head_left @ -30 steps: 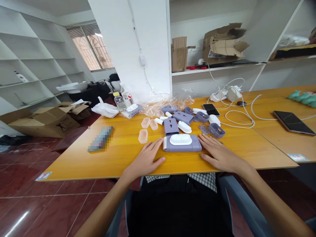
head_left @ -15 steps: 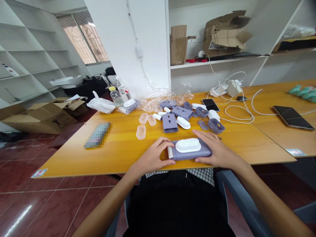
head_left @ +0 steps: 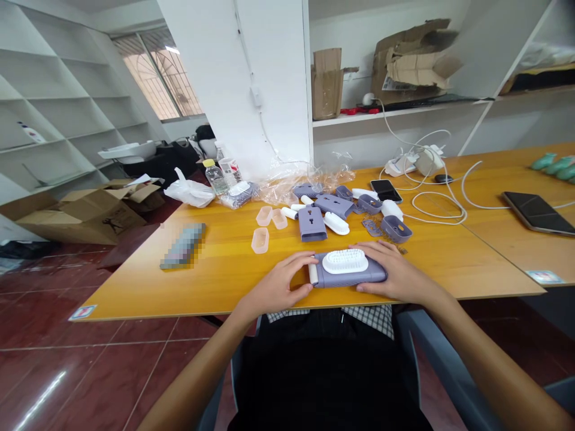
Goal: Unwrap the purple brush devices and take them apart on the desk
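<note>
A purple cleaning brush (head_left: 372, 274) lies flat near the front edge of the table, between both hands. On its top is a white oval bristle pad (head_left: 345, 261), and a whitish roller (head_left: 313, 274) sits across its left end. My left hand (head_left: 276, 286) holds that end, thumb on the near side and fingers on the far side. Around the right end, my right hand (head_left: 398, 272) is closed, its fingers along the far side and its thumb at the near edge. The underside of the brush is hidden.
Beyond the brush lie purple housings (head_left: 312, 224), a white oval brush part (head_left: 336, 223), pinkish clear cups (head_left: 260, 240) and a purple cup (head_left: 396, 229). A phone (head_left: 386, 191), white cables (head_left: 438, 206), bottles (head_left: 216, 178) and a blurred-out item (head_left: 183, 246) are also on the table (head_left: 215, 287).
The view has shifted slightly, moving the scene a little to the right. My right-hand fingers rest lower against the brush's far side. Both hands still hold it.
</note>
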`<state>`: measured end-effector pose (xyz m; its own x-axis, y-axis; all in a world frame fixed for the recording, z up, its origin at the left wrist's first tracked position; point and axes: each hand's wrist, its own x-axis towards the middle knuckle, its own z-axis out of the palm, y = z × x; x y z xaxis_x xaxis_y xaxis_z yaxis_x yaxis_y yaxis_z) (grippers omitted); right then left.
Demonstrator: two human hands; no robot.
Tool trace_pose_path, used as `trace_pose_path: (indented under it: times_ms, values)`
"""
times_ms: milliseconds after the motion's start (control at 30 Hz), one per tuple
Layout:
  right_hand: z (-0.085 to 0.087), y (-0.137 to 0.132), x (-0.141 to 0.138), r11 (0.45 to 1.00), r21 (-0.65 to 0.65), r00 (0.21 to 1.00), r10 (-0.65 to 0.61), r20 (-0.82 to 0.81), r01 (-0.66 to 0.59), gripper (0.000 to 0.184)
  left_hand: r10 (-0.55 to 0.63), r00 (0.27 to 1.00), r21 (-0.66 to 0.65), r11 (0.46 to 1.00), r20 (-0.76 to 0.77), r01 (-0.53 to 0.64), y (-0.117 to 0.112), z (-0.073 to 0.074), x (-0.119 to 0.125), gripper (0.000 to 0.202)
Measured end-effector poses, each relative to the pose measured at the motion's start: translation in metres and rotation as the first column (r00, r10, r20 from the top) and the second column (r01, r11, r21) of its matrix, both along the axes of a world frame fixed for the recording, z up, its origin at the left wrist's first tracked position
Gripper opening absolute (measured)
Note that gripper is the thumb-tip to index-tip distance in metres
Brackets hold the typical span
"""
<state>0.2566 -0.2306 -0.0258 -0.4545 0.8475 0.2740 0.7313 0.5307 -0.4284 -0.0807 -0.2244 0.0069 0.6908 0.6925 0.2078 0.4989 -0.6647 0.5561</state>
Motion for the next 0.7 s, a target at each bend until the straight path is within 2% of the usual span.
trace_pose_path:
  times_ms: [400,533,700]
  values:
    - [0.0028,-0.0018,0.0008,1.000,-0.011,1.000,0.014,0.009,-0.014,0.077,-0.007,1.000,-0.005,1.000,0.004,0.007,0.0013,0.0025,-0.0017,0.053]
    - [0.0028,-0.0019,0.0009,1.000,-0.015,1.000,0.023,-0.001,-0.023,0.078,-0.029,0.999,0.005,1.000,0.036,0.029,0.0015,0.0032,-0.0014,0.050]
    - [0.0017,-0.0007,0.0010,0.999,-0.013,0.999,0.032,-0.003,-0.032,0.082,-0.012,0.996,0.025,1.000,0.083,0.010,0.0005,0.0016,0.0009,0.056]
